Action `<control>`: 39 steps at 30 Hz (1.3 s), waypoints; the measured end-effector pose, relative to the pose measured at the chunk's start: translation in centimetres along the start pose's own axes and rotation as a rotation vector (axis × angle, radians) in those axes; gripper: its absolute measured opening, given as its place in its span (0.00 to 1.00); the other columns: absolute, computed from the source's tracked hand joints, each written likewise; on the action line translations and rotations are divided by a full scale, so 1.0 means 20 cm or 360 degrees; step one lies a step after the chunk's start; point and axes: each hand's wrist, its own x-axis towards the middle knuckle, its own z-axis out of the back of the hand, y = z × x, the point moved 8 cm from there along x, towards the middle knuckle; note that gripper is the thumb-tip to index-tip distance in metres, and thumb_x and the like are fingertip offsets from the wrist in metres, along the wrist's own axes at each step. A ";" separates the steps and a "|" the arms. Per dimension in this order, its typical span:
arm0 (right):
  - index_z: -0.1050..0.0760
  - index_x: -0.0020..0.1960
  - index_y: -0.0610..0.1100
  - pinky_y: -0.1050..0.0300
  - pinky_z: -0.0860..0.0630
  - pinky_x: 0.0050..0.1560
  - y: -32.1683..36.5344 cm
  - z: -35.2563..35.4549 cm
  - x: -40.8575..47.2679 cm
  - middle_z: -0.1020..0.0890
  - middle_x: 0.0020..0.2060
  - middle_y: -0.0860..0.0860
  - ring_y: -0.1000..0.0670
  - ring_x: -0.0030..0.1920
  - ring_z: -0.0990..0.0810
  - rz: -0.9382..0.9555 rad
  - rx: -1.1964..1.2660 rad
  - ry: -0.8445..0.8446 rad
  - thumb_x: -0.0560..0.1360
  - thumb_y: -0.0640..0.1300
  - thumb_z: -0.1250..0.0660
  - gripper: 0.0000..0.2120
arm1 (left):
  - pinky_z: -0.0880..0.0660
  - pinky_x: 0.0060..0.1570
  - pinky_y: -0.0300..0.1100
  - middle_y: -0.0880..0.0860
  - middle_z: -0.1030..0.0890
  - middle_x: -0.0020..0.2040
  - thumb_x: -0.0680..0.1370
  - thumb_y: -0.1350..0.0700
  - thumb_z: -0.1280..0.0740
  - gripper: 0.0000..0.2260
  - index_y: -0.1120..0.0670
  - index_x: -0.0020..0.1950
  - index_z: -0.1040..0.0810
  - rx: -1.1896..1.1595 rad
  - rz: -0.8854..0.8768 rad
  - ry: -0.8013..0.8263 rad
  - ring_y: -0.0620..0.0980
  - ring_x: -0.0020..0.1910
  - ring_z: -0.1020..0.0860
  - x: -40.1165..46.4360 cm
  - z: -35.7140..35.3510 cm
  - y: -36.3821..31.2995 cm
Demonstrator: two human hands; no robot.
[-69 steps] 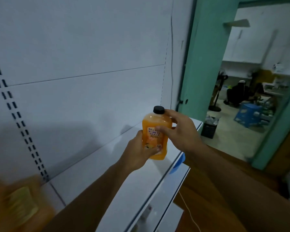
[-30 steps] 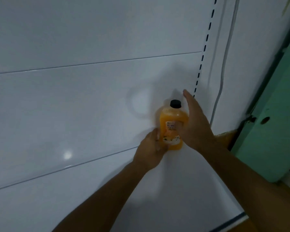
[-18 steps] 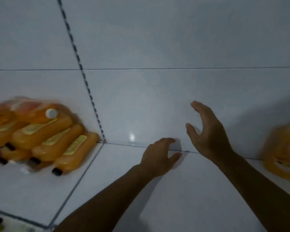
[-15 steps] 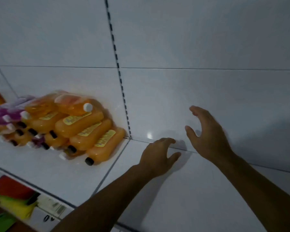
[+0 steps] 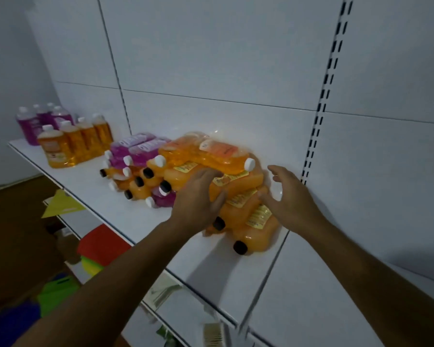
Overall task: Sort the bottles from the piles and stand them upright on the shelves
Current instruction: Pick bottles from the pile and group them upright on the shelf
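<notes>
Upright purple bottles [image 5: 35, 125]: they stand at the far left end of the shelf [image 5: 90, 182], against the wall; I judge them already sorted, grouped by colour.
Upright orange bottles [image 5: 75, 141]: a white-capped row just in front of and beside the purple ones, standing for the same reason.
Lower shelf items [image 5: 63, 205]: yellow, red and green flat things lie below the shelf edge, out of the way of the work.
Pile [image 5: 176, 169]: purple and orange bottles lie on their sides, caps toward the shelf front, stacked against the back panel [image 5: 211, 71]; these remain to be sorted.
Top bottle [image 5: 221, 156]: a white-capped orange bottle rests across the heap; lifting one from beneath may tip or roll it, in my judgement.
Left hand [image 5: 198, 200]: it rests on the pile's right part, fingers curled over an orange black-capped bottle [image 5: 236, 189] and thumb against its near side, apparently to pull it free.
Right hand [image 5: 290, 196]: fingers spread and relaxed, holding nothing; it hovers just beside the right end of the same bottles, probably to steady them. Whether the thumb touches a bottle I cannot tell.
Front bottle [image 5: 256, 234]: a black-capped orange one lies nearest the shelf seam, below both hands, and could roll forward.
Slotted upright [image 5: 323, 96]: it runs down the panel right of the pile; the shelf beyond it is where standing room appears to be.
</notes>
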 end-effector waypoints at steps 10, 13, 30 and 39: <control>0.45 0.76 0.51 0.57 0.30 0.52 0.04 -0.23 0.21 0.32 0.71 0.50 0.48 0.68 0.30 -0.0386 0.0070 -0.0142 0.73 0.54 0.29 0.38 | 0.36 0.70 0.55 0.54 0.32 0.72 0.76 0.47 0.33 0.29 0.52 0.74 0.38 0.0320 -0.0067 0.0152 0.56 0.72 0.36 0.49 0.03 0.38; 0.42 0.75 0.50 0.57 0.26 0.53 0.07 -0.24 0.24 0.28 0.68 0.51 0.50 0.64 0.27 -0.0395 0.0060 -0.0205 0.73 0.52 0.29 0.36 | 0.40 0.72 0.57 0.56 0.39 0.76 0.73 0.50 0.29 0.36 0.49 0.77 0.45 0.0546 -0.0142 0.0276 0.59 0.75 0.42 0.55 -0.04 0.39; 0.35 0.72 0.50 0.54 0.23 0.55 0.17 -0.18 0.18 0.25 0.64 0.50 0.50 0.60 0.24 -0.0250 0.0078 -0.0396 0.74 0.52 0.30 0.29 | 0.43 0.71 0.59 0.52 0.41 0.78 0.76 0.39 0.34 0.36 0.47 0.78 0.48 0.0734 -0.0473 0.0205 0.60 0.76 0.43 0.51 -0.05 0.27; 0.37 0.71 0.55 0.63 0.24 0.49 0.56 -0.28 0.18 0.25 0.64 0.53 0.53 0.58 0.24 0.0076 0.0472 -0.0376 0.71 0.54 0.28 0.31 | 0.39 0.69 0.58 0.52 0.36 0.76 0.75 0.45 0.32 0.34 0.48 0.77 0.43 0.0922 -0.0276 -0.0104 0.59 0.74 0.39 0.25 0.53 0.38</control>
